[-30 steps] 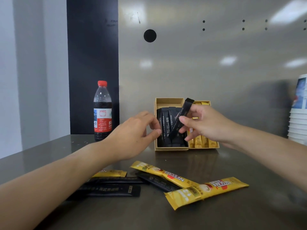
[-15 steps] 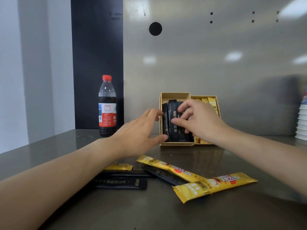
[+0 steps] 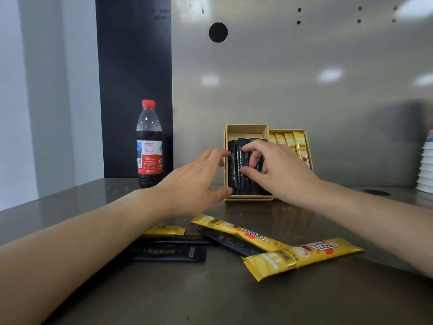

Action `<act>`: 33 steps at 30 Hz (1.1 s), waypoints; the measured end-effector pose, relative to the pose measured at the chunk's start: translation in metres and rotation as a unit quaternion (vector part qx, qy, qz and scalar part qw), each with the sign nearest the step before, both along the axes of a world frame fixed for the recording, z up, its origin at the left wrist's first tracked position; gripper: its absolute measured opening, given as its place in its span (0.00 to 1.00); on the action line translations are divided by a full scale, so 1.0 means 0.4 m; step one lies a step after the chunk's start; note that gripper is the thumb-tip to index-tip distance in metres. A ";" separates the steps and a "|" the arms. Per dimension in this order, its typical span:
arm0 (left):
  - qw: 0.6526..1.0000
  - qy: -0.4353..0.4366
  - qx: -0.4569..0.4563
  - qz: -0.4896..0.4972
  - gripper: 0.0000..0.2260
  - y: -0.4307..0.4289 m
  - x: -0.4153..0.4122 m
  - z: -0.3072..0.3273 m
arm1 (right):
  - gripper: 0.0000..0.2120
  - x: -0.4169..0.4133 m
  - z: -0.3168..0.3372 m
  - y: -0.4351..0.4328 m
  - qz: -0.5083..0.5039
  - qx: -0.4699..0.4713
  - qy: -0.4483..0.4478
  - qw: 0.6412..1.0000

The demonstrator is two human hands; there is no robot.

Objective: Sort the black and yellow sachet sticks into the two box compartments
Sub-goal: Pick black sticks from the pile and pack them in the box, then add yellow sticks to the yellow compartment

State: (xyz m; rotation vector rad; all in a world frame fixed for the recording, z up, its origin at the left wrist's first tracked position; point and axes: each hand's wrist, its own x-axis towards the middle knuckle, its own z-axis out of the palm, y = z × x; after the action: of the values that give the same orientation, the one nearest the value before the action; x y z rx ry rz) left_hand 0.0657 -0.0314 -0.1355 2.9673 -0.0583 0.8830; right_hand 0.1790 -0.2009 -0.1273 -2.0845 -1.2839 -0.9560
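**Back row**
- Bottle [image 3: 150, 146]: dark drink, red cap, upright at the rear of the bench [image 3: 234, 301], apart from the work. We log no hazard.
- Left hand [image 3: 194, 181]: grip apart, fingers relaxed. The tips are at the left wall of the box [image 3: 246, 130] and the thumb is at its front corner. We judge it a brace. If it slackens, the light carton may skid or tip back.
- Black sticks [image 3: 236, 167]: on end in the left compartment, packed close.
- Right hand [image 3: 281, 170]: grip clamped on the black sticks, thumb and curled fingers pinching among them. We judge the step to be seating one stick. A hard push may buckle it or lift its neighbours.
- Yellow sticks [image 3: 289, 141]: on end in the right compartment, partly hidden by the right hand. A careless withdrawal may snag them.
- Cups [image 3: 425, 167]: white stack at the far edge, well apart from the box.

**Front row**
- Loose black [image 3: 168, 253] and loose yellow [image 3: 302, 256]: lying flat on the bench and overlapping, part of them under the left forearm. We count the sorting as part done.
- Hazards: the forearm may sweep some off the bench. A pick from the overlap may drag two colours together, so one lands in the wrong compartment.
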 end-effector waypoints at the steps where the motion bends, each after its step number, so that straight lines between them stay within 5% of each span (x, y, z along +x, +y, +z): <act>1: 1.000 0.000 -0.001 0.000 0.32 0.000 0.000 0.001 | 0.21 -0.002 0.000 -0.001 0.000 -0.002 -0.003 1.000; 8: 1.000 -0.013 -0.006 -0.006 0.25 0.008 -0.018 0.024 | 0.12 -0.017 0.005 -0.035 -0.007 0.013 -0.029 0.999; 14: 1.000 -0.019 -0.003 -0.005 0.12 0.014 -0.032 0.045 | 0.05 -0.042 0.039 -0.089 -0.017 -0.086 -0.123 0.989; 17: 1.000 -0.010 0.000 -0.005 0.10 0.011 -0.038 0.046 | 0.04 -0.082 0.075 -0.105 0.081 -0.162 0.014 0.983; 19: 1.000 -0.009 0.000 -0.009 0.08 0.010 -0.041 0.046 | 0.07 -0.115 0.104 -0.132 0.134 -0.226 0.207 0.942; 21: 1.000 -0.010 -0.004 -0.017 0.05 0.009 -0.045 0.049 | 0.12 -0.135 0.126 -0.173 0.143 -0.311 0.304 0.889; 24: 0.997 0.018 -0.043 -0.069 0.07 0.006 -0.050 0.062 | 0.12 -0.137 0.129 -0.241 0.147 -0.389 0.350 0.840; 28: 0.943 0.189 -0.195 -0.193 0.12 -0.015 -0.081 0.085 | 0.11 -0.119 0.083 -0.301 0.138 -0.401 0.389 0.818; 33: 0.888 0.377 -0.185 -0.186 0.12 -0.032 -0.105 0.093 | 0.09 -0.096 0.083 -0.328 0.168 -0.397 0.403 0.807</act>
State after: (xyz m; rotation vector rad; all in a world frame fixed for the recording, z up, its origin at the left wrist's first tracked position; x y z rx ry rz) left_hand 0.0236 -0.0443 -0.0982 2.5781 -0.3622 -0.2950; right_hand 0.1405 -0.3321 -0.0943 -2.2474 -1.5731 0.7346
